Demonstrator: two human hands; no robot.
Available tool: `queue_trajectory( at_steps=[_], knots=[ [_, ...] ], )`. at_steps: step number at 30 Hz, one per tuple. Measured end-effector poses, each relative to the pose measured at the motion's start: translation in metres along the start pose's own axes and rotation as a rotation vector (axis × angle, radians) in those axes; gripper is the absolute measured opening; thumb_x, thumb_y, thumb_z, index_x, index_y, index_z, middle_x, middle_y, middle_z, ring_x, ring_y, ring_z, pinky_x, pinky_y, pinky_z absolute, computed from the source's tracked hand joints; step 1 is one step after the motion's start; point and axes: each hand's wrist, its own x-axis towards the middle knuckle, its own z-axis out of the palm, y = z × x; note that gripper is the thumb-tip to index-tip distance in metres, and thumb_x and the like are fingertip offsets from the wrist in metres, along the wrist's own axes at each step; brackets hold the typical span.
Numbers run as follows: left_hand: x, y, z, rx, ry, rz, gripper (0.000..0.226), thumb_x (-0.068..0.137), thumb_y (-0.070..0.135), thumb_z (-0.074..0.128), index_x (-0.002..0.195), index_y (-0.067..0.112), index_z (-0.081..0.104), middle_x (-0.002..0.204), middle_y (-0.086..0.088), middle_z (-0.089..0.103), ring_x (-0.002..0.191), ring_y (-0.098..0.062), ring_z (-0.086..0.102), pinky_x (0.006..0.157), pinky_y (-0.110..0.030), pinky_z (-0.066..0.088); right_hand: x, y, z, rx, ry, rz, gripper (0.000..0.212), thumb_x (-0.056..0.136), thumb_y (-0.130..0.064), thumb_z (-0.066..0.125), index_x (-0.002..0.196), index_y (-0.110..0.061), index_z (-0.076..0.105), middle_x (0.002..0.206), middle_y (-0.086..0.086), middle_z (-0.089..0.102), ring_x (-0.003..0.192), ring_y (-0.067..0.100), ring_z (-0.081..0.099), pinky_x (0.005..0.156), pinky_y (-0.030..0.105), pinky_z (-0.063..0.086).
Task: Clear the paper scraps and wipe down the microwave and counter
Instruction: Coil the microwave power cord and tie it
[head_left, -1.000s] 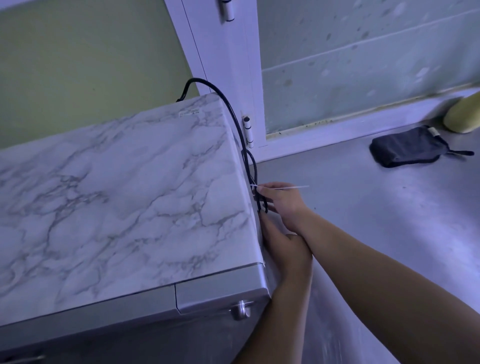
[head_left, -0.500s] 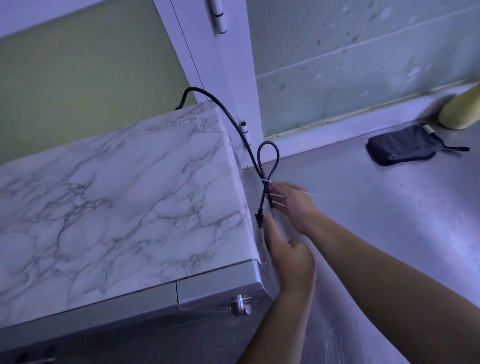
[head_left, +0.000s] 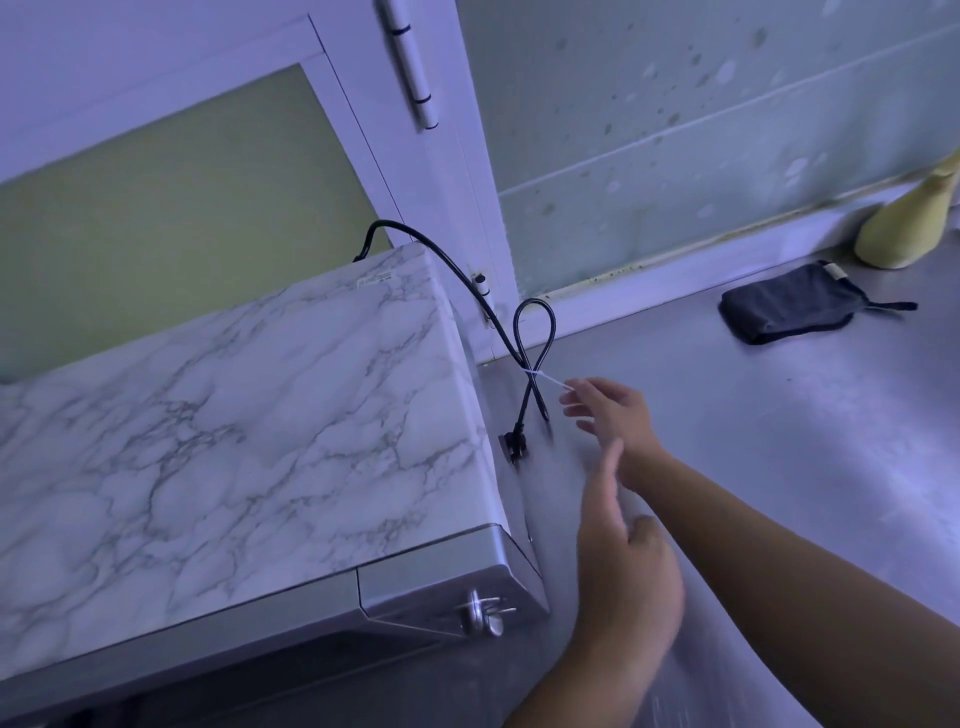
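Just right of the marble-topped microwave (head_left: 234, 441), which stands at the left on the grey counter (head_left: 779, 467), a black cord (head_left: 535, 332) forms a loop cinched by a white tie (head_left: 545, 378). The right hand (head_left: 613, 421) hovers with fingers spread beside the tie's tail, whether touching I cannot tell. The left hand (head_left: 628, 571), nearer and blurred, is straight-fingered and holds nothing, and a dark folded cloth (head_left: 789, 312) lies far right.
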Motion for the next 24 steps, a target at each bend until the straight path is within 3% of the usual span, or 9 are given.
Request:
queue_trajectory(
  at_steps=[2, 4, 6, 9, 12, 15, 17, 20, 24],
  knots=[
    [-0.020, 0.024, -0.015, 0.036, -0.140, 0.109, 0.064, 0.088, 0.008, 0.039, 0.126, 0.059, 0.049, 0.133, 0.024, 0.051, 0.123, 0.018, 0.045, 0.096, -0.002, 0.033, 0.002, -0.001, 0.000, -0.066, 0.029, -0.028, 0.020, 0.098, -0.007, 0.058, 0.098, 0.008, 0.071, 0.072, 0.011, 0.067, 0.056, 0.010, 0.061, 0.057, 0.016, 0.046],
    [-0.026, 0.055, -0.041, 0.141, -0.279, 0.267, 0.049, 0.088, 0.023, 0.044, 0.122, 0.056, 0.055, 0.129, 0.022, 0.058, 0.115, 0.017, 0.052, 0.095, -0.004, 0.040, 0.003, 0.001, -0.005, -0.112, 0.008, -0.024, 0.015, 0.098, -0.005, 0.059, 0.097, 0.005, 0.070, 0.070, 0.010, 0.065, 0.046, 0.001, 0.057, 0.049, 0.012, 0.044],
    [-0.008, 0.089, -0.065, 0.347, -0.361, 0.393, 0.038, 0.088, 0.027, 0.049, 0.116, 0.047, 0.063, 0.118, 0.023, 0.064, 0.103, 0.014, 0.059, 0.089, -0.006, 0.046, 0.001, 0.003, -0.011, -0.169, -0.079, 0.004, 0.008, 0.097, -0.003, 0.060, 0.095, -0.004, 0.068, 0.072, 0.002, 0.064, 0.053, 0.001, 0.058, 0.056, 0.016, 0.046],
    [0.054, 0.140, -0.085, 0.856, -0.334, 0.455, 0.033, 0.092, 0.018, 0.054, 0.117, 0.035, 0.068, 0.101, 0.023, 0.064, 0.083, 0.012, 0.057, 0.071, -0.002, 0.041, -0.004, 0.006, -0.012, -0.137, -0.064, -0.021, 0.026, 0.092, -0.005, 0.064, 0.069, -0.017, 0.070, 0.063, 0.003, 0.062, 0.060, 0.018, 0.053, 0.060, 0.027, 0.039],
    [0.126, 0.154, -0.084, 1.429, -0.421, 0.469, 0.042, 0.094, 0.011, 0.052, 0.129, 0.033, 0.062, 0.126, 0.009, 0.059, 0.108, -0.010, 0.055, 0.088, -0.022, 0.043, -0.012, 0.006, -0.009, -0.056, -0.011, -0.027, 0.024, 0.089, -0.010, 0.070, 0.067, -0.017, 0.075, 0.061, 0.005, 0.062, 0.061, 0.018, 0.050, 0.059, 0.029, 0.036],
    [0.173, 0.136, -0.075, 1.837, -0.564, 0.518, 0.052, 0.093, 0.008, 0.049, 0.134, 0.038, 0.057, 0.136, -0.001, 0.053, 0.125, -0.026, 0.049, 0.101, -0.041, 0.045, -0.017, 0.006, -0.008, -0.041, -0.014, -0.048, 0.029, 0.089, -0.009, 0.070, 0.062, -0.018, 0.076, 0.058, -0.003, 0.062, 0.058, 0.011, 0.052, 0.057, 0.022, 0.041],
    [0.194, 0.122, -0.066, 1.978, -0.637, 0.598, 0.049, 0.096, 0.013, 0.047, 0.137, 0.039, 0.055, 0.143, 0.001, 0.050, 0.135, -0.025, 0.040, 0.109, -0.042, 0.039, -0.020, 0.004, -0.009, -0.094, -0.030, -0.082, 0.027, 0.090, -0.011, 0.068, 0.064, -0.017, 0.075, 0.058, -0.007, 0.061, 0.056, 0.009, 0.049, 0.056, 0.022, 0.041],
    [0.214, 0.110, -0.058, 2.084, -0.677, 0.548, 0.050, 0.100, 0.017, 0.043, 0.140, 0.046, 0.050, 0.157, 0.003, 0.033, 0.149, -0.025, 0.018, 0.118, -0.042, 0.027, -0.022, 0.002, -0.012, -0.164, -0.049, -0.134, 0.022, 0.093, -0.017, 0.069, 0.072, -0.017, 0.076, 0.063, -0.007, 0.063, 0.062, 0.011, 0.050, 0.059, 0.027, 0.039],
    [0.221, 0.104, -0.043, 2.257, -0.685, 0.736, 0.036, 0.100, 0.032, 0.049, 0.130, 0.052, 0.056, 0.139, 0.003, 0.045, 0.132, -0.025, 0.033, 0.110, -0.037, 0.029, -0.022, 0.004, -0.018, -0.195, -0.068, -0.175, 0.019, 0.094, -0.020, 0.067, 0.077, -0.015, 0.075, 0.064, -0.003, 0.056, 0.062, 0.010, 0.041, 0.055, 0.027, 0.031]
  ],
)
